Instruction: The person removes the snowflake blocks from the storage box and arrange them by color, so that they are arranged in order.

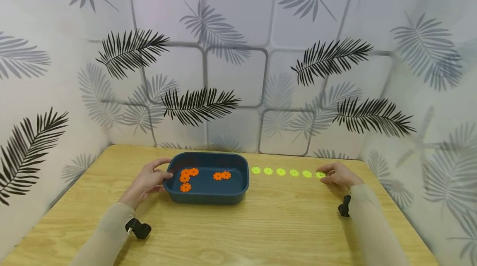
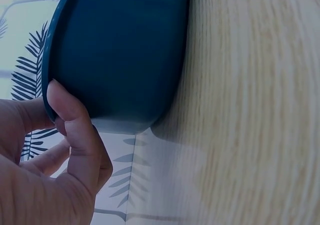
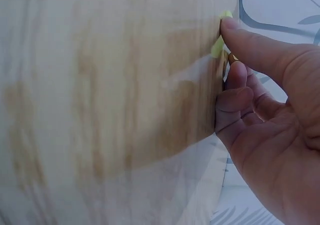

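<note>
A dark blue rectangular bin [image 1: 208, 199] stands on the table, with several orange flower-shaped discs [image 1: 185, 187] lying inside it. My left hand [image 1: 150, 179] grips the bin's left end, the thumb over the rim and the other fingers outside; the left wrist view shows this hold on the bin wall [image 2: 120, 50] up close. To the right of the bin, several yellow-green flower-shaped discs [image 1: 281, 171] lie in a row. My right hand [image 1: 339, 174] pinches the rightmost yellow-green disc [image 1: 319, 175] at the tabletop, thumb and finger on either side of it in the right wrist view.
The wooden table [image 1: 238, 233] runs back to a wall [image 1: 238, 71] with a leaf pattern, and similar walls flank it. Small black devices are strapped at both wrists, below the light sleeves [image 1: 372, 224].
</note>
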Tool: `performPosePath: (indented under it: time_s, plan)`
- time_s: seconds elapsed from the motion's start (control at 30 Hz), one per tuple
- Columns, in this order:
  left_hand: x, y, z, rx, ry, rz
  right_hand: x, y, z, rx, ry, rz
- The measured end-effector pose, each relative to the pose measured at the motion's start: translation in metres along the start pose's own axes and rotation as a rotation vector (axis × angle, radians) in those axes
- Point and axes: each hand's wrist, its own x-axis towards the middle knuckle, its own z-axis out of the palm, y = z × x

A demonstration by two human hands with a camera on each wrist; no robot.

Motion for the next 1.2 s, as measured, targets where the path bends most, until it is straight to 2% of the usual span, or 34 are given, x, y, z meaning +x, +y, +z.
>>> performPosePath:
  time_s: [0.43, 0.7, 0.83, 1.07, 1.2]
  plan:
    - [-0.002, -0.002, -0.002, 0.013, -0.007, 0.012, 0.006, 0.007, 0.001, -0.03, -0.001, 0.05]
    - [-0.003, 0.001, 0.0, 0.009, -0.005, 0.005, 0.006, 0.009, 0.0, 0.016, -0.002, 0.059]
    - [-0.004, 0.002, -0.001, 0.009, -0.003, -0.006, 0.006, 0.009, 0.001, 0.019, -0.007, 0.053]
    - [-0.003, 0.003, -0.002, 0.015, -0.002, 0.011, 0.005, 0.008, 0.001, 0.013, -0.008, 0.04]
    - [-0.002, 0.002, -0.002, 0.019, 0.001, 0.002, 0.005, 0.011, 0.002, 0.046, -0.001, 0.034]
